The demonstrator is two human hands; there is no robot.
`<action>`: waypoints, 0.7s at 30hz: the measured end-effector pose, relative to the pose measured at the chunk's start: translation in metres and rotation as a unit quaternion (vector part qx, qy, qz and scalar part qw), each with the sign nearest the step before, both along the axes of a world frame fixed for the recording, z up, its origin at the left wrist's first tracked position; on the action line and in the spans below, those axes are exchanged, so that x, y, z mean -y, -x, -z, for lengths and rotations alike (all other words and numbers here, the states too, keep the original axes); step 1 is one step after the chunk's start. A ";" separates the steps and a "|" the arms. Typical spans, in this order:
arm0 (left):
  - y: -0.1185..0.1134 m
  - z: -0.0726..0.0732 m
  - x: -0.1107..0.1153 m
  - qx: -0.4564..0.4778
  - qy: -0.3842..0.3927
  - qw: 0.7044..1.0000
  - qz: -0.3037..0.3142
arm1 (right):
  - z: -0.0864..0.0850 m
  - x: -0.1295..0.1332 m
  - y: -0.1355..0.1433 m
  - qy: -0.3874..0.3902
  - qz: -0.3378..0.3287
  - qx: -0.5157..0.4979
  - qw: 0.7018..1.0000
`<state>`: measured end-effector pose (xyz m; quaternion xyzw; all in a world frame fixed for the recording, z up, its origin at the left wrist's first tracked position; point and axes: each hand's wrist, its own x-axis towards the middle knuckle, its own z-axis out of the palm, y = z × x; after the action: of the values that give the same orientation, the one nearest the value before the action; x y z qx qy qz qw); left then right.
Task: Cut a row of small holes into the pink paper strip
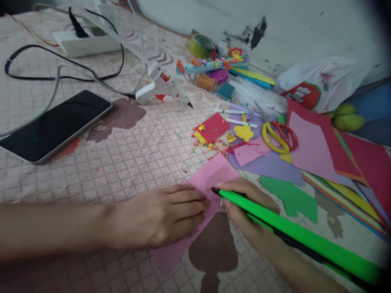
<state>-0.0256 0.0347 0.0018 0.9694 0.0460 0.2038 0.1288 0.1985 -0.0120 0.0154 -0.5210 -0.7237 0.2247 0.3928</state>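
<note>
A pink paper strip (220, 167) lies diagonally on the patterned cloth in front of me. My left hand (165, 215) rests flat on the strip, palm down, fingers stretched out and holding nothing. Over the strip's right side, my right hand (247, 203) grips a green pen (275, 211) between thumb and fingers. The pen's dark tip points left, at the paper; whether it touches cannot be made out. Part of the strip is hidden under my left hand.
A phone (58, 126) lies at the left, near a power strip (88, 42) and cables. Behind the strip are a white glue gun (165, 85), paper scraps (210, 128) and scissors (276, 138). Coloured papers (311, 142) and a plastic bag (324, 85) are at the right.
</note>
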 end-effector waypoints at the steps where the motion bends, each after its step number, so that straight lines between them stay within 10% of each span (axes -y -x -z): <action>1: 0.000 0.000 0.000 0.001 0.001 1.000 0.002 | 0.000 0.000 0.000 -0.001 -0.001 0.000 1.000; 21: 0.000 0.001 0.000 -0.010 0.001 1.000 0.005 | 0.002 0.001 0.001 0.013 -0.016 -0.008 1.000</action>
<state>-0.0252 0.0351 0.0004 0.9714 0.0430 0.1939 0.1300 0.1971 -0.0130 0.0132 -0.5124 -0.7260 0.2449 0.3879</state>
